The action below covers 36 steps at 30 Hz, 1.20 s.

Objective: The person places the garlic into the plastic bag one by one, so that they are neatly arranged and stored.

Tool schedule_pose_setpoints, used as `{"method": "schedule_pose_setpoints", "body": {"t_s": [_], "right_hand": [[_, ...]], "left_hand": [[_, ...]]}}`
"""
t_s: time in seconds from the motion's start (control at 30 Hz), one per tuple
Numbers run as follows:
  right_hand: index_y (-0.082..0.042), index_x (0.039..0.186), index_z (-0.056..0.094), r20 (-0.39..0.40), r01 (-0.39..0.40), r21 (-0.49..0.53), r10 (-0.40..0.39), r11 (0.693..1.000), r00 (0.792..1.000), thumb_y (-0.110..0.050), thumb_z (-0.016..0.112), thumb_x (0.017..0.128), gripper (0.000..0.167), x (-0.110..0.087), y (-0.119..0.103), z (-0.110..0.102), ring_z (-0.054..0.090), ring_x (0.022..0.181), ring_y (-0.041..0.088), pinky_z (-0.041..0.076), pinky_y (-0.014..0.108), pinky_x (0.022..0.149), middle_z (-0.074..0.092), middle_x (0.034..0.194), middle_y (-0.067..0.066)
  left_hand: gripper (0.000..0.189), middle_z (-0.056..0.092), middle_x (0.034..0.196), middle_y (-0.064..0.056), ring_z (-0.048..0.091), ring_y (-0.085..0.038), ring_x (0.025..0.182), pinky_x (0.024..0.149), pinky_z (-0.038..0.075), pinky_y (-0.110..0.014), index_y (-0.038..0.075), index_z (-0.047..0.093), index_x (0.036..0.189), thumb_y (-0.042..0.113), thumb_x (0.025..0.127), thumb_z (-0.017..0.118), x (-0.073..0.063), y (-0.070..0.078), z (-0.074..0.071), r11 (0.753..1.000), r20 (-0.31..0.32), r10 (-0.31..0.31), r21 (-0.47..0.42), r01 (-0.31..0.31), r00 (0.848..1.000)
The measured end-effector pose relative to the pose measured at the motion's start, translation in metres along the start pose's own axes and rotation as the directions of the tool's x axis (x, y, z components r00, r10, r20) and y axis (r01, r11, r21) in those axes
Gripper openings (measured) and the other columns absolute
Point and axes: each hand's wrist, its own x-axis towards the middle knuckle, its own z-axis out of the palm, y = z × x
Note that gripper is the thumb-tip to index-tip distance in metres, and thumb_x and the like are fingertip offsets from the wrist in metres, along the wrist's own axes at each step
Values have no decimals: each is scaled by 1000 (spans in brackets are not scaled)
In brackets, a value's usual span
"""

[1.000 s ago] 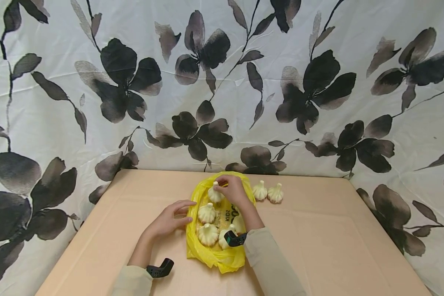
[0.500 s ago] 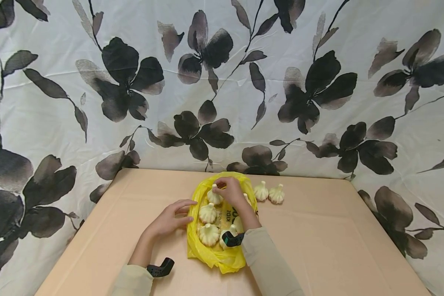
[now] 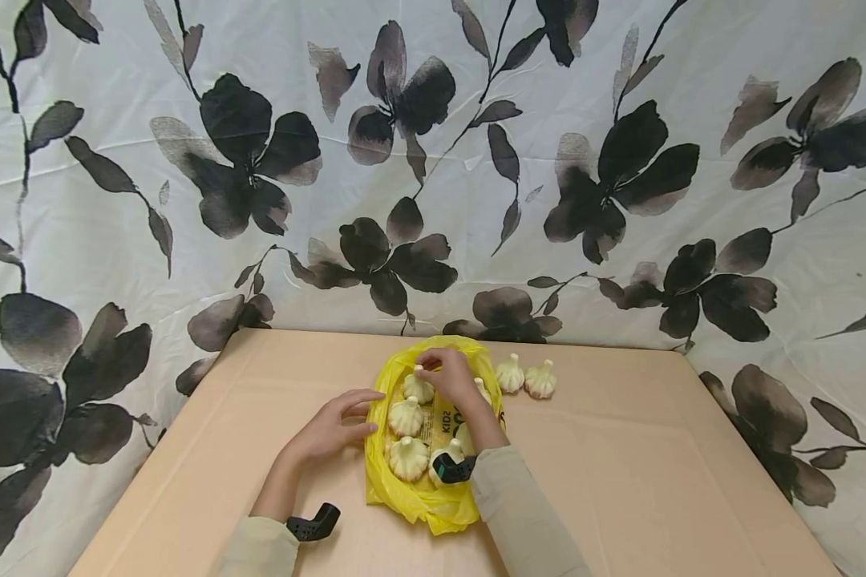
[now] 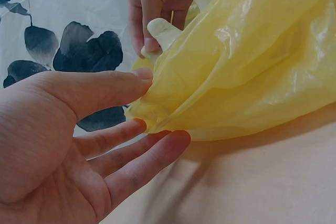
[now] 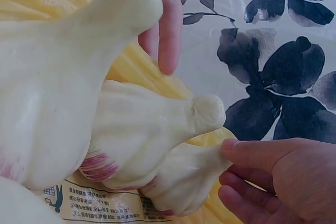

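Note:
A yellow plastic bag (image 3: 422,513) lies spread wide on the table with several white garlic bulbs (image 3: 408,458) inside. My right hand (image 3: 456,377) reaches over its far end and pinches the stem of a garlic bulb (image 3: 418,389), which sits in the bag at the head of the left row. In the right wrist view, thumb and fingertips meet at that stem (image 5: 212,156). My left hand (image 3: 335,426) touches the bag's left side. Its thumb and fingers stand apart and fairly straight against the plastic in the left wrist view. The right forearm partly hides bulbs on the bag's right side.
Two more garlic bulbs (image 3: 525,377) stand on the table just right of the bag's far end. The tan table (image 3: 642,465) ends at a floral cloth backdrop (image 3: 505,200). Dark printing shows on the bag's inner floor.
My right hand has come down slightly with the garlic bulb, lowering it onto the bag's floor at the far end. The left hand stays at the bag's side.

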Motion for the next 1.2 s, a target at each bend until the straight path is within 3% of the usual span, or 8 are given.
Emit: {"method": "schedule_pose_setpoints", "body": {"t_s": [0.33,0.77,1.2], "right_hand": [[-6,103,72,-5,-18,37,18,999,1000,-11,73,86,18,1,6,-7,66,94,23,57,36,80,71,98,7],[-5,107,71,-33,25,48,-24,999,999,-14,73,86,23,1,4,-20,67,95,22,56,37,87,71,102,7],[-4,108,71,-69,64,61,-60,996,996,-10,73,86,23,-3,-1,-34,67,95,22,57,35,86,71,102,7]], "left_hand": [[49,40,150,-14,48,-43,131,97,51,-48,14,52,137,21,92,67,5,0,2,998,-15,17,56,-16,1000],[48,42,149,-13,48,-44,131,105,43,-57,16,54,136,22,91,67,10,-1,2,997,-40,19,71,-16,999],[50,40,150,-14,48,-43,130,105,43,-56,14,52,138,23,91,67,16,-1,4,996,-37,27,82,-24,999]]}}
